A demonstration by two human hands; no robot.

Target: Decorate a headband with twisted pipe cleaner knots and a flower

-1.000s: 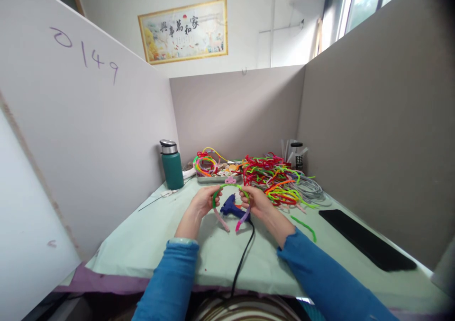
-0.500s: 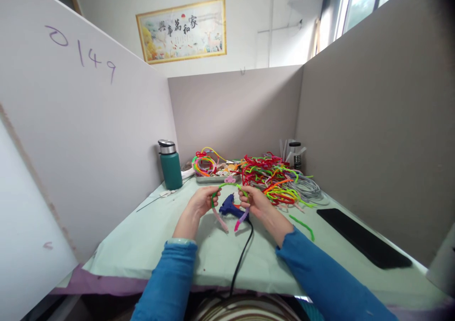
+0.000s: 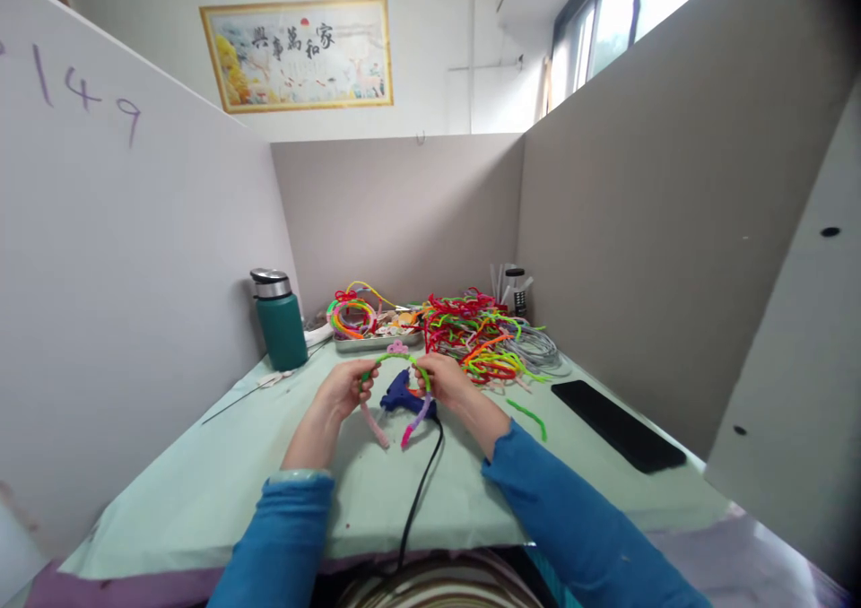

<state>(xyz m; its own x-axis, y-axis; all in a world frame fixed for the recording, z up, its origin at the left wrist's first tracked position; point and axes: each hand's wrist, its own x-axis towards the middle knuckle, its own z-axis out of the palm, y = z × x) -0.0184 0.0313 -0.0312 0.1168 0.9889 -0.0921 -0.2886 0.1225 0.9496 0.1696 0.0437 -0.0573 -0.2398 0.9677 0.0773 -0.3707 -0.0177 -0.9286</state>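
Between both hands I hold a headband-shaped arch wrapped in pipe cleaner [image 3: 396, 355], green over the top, pale pink at the left end, purple and bright pink at the right end. My left hand [image 3: 346, 386] is closed round its left side. On the right side, my right hand [image 3: 440, 379] pinches it near where green meets purple. Behind the arch, a blue glue gun [image 3: 405, 395] lies on the table, its black cord [image 3: 422, 482] running toward me. A small pink looped piece [image 3: 397, 347] shows just beyond the top of the arch.
A green bottle [image 3: 281, 325] stands at the left. At the back sit a metal tray [image 3: 363, 343] of small pieces and a heap of coloured pipe cleaners [image 3: 464, 325]. A loose green pipe cleaner [image 3: 528, 418] and a black phone-like slab [image 3: 615, 424] lie at the right.
The view has turned to the right, so everything sits further left in it. Both hands still grip the arch, which looks slightly turned at its ends.
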